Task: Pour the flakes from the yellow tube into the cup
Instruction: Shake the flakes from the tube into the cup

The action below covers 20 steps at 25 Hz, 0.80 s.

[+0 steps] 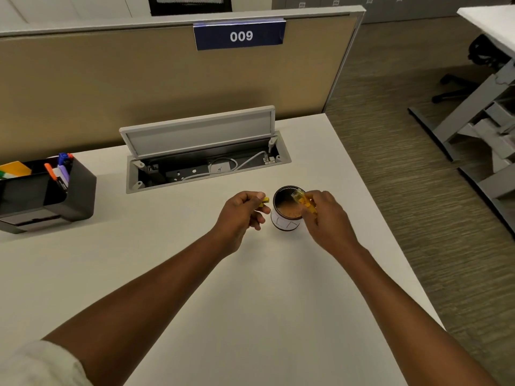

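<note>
A small paper cup [284,222], white outside and dark inside, stands on the white desk [250,302] and holds a layer of orange-brown flakes. My right hand [327,221] holds a clear tube with yellow flakes [303,201], tilted with its open mouth over the cup's rim. Just left of the cup, my left hand [242,215] pinches a small yellow cap [264,201] between its fingertips. Most of the tube's lower end is hidden by my fingers.
An open cable hatch [206,162] with its lid raised lies behind the cup. A black organiser [47,190] with markers stands at the far left. The desk's right edge runs close past the cup, with carpeted floor beyond. A tan partition labelled 009 [239,36] backs the desk.
</note>
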Each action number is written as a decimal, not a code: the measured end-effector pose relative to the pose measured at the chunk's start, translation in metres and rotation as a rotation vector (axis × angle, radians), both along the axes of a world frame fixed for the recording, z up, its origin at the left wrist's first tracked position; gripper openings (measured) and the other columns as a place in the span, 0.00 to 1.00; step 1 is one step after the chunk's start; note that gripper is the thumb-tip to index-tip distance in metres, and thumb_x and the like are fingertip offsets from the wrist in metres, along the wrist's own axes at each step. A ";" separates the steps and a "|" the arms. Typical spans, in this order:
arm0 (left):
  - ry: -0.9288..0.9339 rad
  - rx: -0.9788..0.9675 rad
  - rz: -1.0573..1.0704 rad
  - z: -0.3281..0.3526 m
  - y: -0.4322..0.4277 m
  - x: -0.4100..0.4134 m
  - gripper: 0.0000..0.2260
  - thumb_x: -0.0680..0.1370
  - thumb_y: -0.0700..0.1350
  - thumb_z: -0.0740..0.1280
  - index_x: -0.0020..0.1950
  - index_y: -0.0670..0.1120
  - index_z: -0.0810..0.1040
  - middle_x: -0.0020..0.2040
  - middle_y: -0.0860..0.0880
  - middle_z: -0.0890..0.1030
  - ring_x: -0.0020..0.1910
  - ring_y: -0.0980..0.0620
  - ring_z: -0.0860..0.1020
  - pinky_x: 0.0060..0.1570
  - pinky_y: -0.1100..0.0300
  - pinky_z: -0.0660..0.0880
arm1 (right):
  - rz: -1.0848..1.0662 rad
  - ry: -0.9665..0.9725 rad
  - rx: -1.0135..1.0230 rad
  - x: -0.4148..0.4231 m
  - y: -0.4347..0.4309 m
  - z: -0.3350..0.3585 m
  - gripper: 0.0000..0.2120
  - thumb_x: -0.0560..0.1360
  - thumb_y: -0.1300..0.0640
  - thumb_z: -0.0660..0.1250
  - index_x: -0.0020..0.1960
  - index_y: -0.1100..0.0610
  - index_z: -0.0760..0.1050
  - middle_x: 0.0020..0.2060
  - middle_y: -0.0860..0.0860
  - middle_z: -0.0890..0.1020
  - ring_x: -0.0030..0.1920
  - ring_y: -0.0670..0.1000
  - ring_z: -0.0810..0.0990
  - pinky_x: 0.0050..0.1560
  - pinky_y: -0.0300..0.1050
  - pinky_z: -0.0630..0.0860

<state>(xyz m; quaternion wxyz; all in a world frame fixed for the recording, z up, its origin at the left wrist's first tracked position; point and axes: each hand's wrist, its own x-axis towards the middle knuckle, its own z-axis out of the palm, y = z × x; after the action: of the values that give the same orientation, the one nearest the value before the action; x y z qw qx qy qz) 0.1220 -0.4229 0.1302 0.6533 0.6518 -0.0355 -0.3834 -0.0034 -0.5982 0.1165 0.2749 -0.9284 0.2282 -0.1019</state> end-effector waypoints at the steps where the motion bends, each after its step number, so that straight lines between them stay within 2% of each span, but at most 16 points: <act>1: 0.009 0.004 0.005 -0.002 -0.003 0.000 0.09 0.82 0.44 0.64 0.55 0.41 0.80 0.43 0.42 0.83 0.34 0.49 0.76 0.31 0.58 0.74 | 0.001 0.025 -0.068 0.000 -0.005 0.002 0.16 0.81 0.52 0.66 0.66 0.57 0.74 0.56 0.57 0.78 0.50 0.57 0.80 0.43 0.45 0.72; 5: -0.002 0.032 -0.015 -0.006 -0.010 -0.002 0.10 0.82 0.44 0.65 0.57 0.39 0.79 0.44 0.41 0.84 0.33 0.49 0.77 0.31 0.59 0.75 | 0.070 0.071 -0.186 0.007 -0.020 0.014 0.18 0.77 0.53 0.72 0.65 0.53 0.74 0.54 0.55 0.81 0.50 0.57 0.80 0.43 0.49 0.79; 7: -0.012 0.049 -0.018 -0.008 -0.011 -0.003 0.10 0.81 0.44 0.65 0.58 0.39 0.79 0.44 0.41 0.84 0.33 0.50 0.77 0.31 0.58 0.75 | 0.116 0.111 -0.295 0.014 -0.025 0.018 0.17 0.75 0.53 0.73 0.63 0.52 0.75 0.53 0.54 0.82 0.50 0.56 0.79 0.40 0.46 0.75; 10: -0.021 0.064 -0.022 -0.010 -0.010 -0.003 0.10 0.81 0.44 0.66 0.57 0.39 0.80 0.45 0.41 0.84 0.33 0.49 0.76 0.32 0.57 0.74 | 0.183 0.145 -0.412 0.027 -0.027 0.022 0.15 0.76 0.54 0.72 0.62 0.53 0.79 0.54 0.56 0.81 0.52 0.58 0.77 0.41 0.46 0.71; 16: -0.035 0.081 -0.029 -0.012 -0.007 -0.001 0.09 0.81 0.44 0.66 0.56 0.40 0.80 0.46 0.40 0.85 0.34 0.49 0.77 0.33 0.57 0.75 | 0.252 0.184 -0.269 0.045 -0.021 0.028 0.16 0.78 0.62 0.69 0.65 0.57 0.78 0.60 0.57 0.78 0.57 0.58 0.78 0.52 0.51 0.79; 20: -0.032 0.085 -0.029 -0.015 -0.005 -0.001 0.09 0.81 0.45 0.66 0.55 0.41 0.81 0.46 0.41 0.85 0.33 0.50 0.77 0.33 0.57 0.75 | 0.189 0.145 -0.127 0.043 -0.019 0.027 0.16 0.75 0.60 0.73 0.59 0.53 0.73 0.56 0.54 0.79 0.53 0.56 0.78 0.45 0.45 0.76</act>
<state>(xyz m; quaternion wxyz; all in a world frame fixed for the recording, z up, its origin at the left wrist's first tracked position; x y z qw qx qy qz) 0.1213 -0.4280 0.1150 0.6189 0.6844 -0.0388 -0.3835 0.0394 -0.6169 0.1438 0.2065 -0.9663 0.1521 -0.0223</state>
